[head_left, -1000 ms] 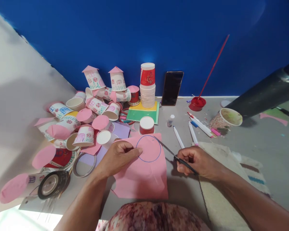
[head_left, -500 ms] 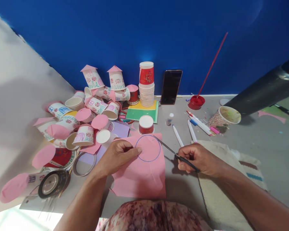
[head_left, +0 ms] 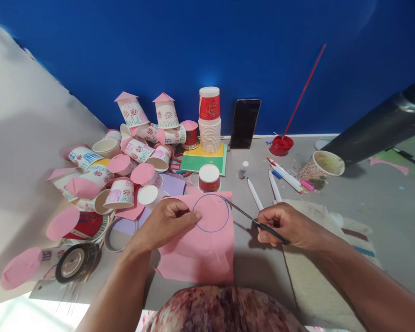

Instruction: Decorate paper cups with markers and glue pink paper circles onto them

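A pink paper sheet [head_left: 204, 253] with a blue circle drawn on it lies in front of me at the centre. My left hand [head_left: 168, 223] pinches its upper left part, the thumb at the circle's left edge. My right hand [head_left: 280, 224] is closed around the black handles of the scissors [head_left: 242, 211]. The scissor blades point up and left, their tips at the paper's upper right edge beside the circle. Just behind the paper stands a small red and white cup [head_left: 209, 178].
Decorated paper cups [head_left: 119, 193] with pink tops are heaped at left, near a black tape roll [head_left: 71, 265]. Stacked cups [head_left: 210, 120] and a phone [head_left: 245, 124] stand at the back. Markers [head_left: 255, 193], a patterned cup [head_left: 323, 168], a dark bottle [head_left: 373, 127] and a cloth [head_left: 311, 272] are at right.
The lower part of the pink paper has shifted slightly left. My right hand and the scissors have moved slightly right. My left hand keeps its pinch on the paper.
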Demonstrator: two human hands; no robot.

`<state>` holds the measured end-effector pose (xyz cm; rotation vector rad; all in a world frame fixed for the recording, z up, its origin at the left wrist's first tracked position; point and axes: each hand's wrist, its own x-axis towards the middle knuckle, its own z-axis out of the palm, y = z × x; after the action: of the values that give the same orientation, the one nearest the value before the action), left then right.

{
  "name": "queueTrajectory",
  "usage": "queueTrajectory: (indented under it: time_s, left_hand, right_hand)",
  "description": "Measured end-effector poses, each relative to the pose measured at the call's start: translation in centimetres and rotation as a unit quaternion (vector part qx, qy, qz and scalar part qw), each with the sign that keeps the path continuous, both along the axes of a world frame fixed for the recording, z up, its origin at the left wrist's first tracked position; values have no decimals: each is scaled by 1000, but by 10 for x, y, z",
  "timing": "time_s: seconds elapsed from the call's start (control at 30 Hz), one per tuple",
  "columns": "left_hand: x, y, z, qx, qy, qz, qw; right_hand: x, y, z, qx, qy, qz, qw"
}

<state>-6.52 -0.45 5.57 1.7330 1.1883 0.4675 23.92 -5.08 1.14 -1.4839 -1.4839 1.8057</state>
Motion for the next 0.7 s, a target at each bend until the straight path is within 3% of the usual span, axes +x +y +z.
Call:
queueTrajectory:
  time_s: [0.2,0.33,0.5,0.7]
  left_hand:
    - [-2,3,6,-16,29,-10,999]
    - [-7,7,22,-14,51,-41,998]
    - [-8,19,39,-64,59,-91,992]
    - [3,29,30,-81,32,-99,991]
  right_hand:
    - [2,0,5,2,9,7,1000]
    - [4,-1,-1,1,34,21,999]
    - [1,-3,-1,-13,60,38,997]
    - [0,-2,0,-16,69,33,997]
